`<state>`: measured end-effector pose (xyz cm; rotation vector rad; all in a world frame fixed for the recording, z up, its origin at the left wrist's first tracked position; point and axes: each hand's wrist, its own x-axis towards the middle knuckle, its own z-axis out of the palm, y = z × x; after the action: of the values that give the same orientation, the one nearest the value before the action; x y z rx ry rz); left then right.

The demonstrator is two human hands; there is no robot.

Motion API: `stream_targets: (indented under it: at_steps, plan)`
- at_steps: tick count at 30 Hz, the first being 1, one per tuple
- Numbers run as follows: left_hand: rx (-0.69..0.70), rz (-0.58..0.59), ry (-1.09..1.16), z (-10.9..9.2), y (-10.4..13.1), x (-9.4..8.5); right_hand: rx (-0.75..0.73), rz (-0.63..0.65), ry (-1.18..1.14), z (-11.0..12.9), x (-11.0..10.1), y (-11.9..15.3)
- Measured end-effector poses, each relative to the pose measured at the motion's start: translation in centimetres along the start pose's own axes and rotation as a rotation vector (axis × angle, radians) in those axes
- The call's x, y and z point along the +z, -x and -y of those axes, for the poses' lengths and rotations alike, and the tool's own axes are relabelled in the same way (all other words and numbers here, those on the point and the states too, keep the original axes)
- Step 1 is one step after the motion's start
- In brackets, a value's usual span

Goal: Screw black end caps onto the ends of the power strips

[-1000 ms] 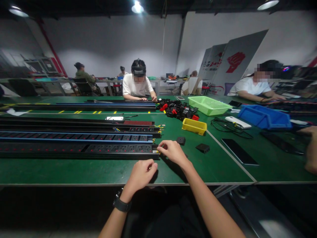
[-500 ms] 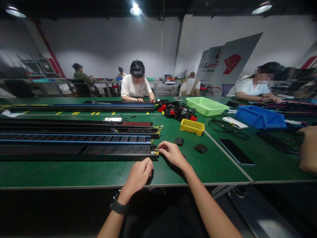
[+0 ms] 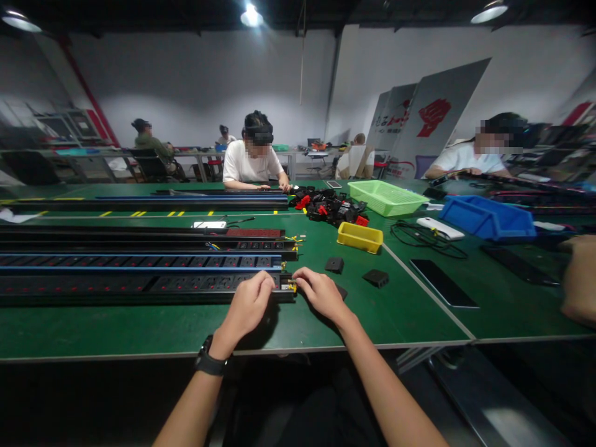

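The nearest black power strip (image 3: pixel 84 284), a long bar of sockets with red dots, lies across the green table. Short yellow wire ends (image 3: pixel 292 287) stick out at its right end. My right hand (image 3: pixel 321 295) pinches at these wires with thumb and index finger; the exact tip is small. Over the strip's near edge, just left of that end, my left hand (image 3: pixel 249 304) is closed with fingers curled together. Whatever its fingertips hold is hidden. Two black end caps, one nearer (image 3: pixel 334 265) and one farther right (image 3: pixel 376 277), lie beside my right hand; another is partly covered by it.
Behind lie a blue-edged strip (image 3: pixel 139 268) and more black bars. A yellow bin (image 3: pixel 360 238), a green basket (image 3: pixel 386 198), a pile of black and red parts (image 3: pixel 326 206), a blue bin (image 3: pixel 488 217) and a phone (image 3: pixel 442 282) stand farther off. Co-workers sit opposite and right.
My left hand has moved up and left, from in front of the strip onto its right end part. My right hand stays at the wire ends. The co-worker at right has lifted their hands.
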<state>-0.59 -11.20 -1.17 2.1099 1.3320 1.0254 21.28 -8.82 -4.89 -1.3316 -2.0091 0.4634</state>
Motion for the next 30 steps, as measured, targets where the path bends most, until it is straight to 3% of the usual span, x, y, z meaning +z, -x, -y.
stream_targets:
  at_steps: [6, 12, 18, 24, 30]
  plan:
    - [0.027, 0.206, -0.450, -1.0, -3.6, 0.3, -0.019, -0.001, 0.042, -0.3, 0.3, 0.0]
    - [0.037, 0.336, -0.700, -1.7, -5.5, 1.1, -0.034, -0.013, 0.073, -0.8, 0.5, 0.0]
    - [0.130, 0.417, -0.686, -1.4, -6.4, 0.3, -0.090, -0.015, 0.072, -0.5, 0.3, 0.2]
    - [0.108, 0.392, -0.634, -1.0, -6.5, 0.1, -0.125, -0.035, 0.081, -0.5, 0.5, 0.2]
    - [0.133, 0.448, -0.625, -0.9, -6.7, 0.0, -0.146, -0.036, 0.088, -0.5, 0.7, 0.1]
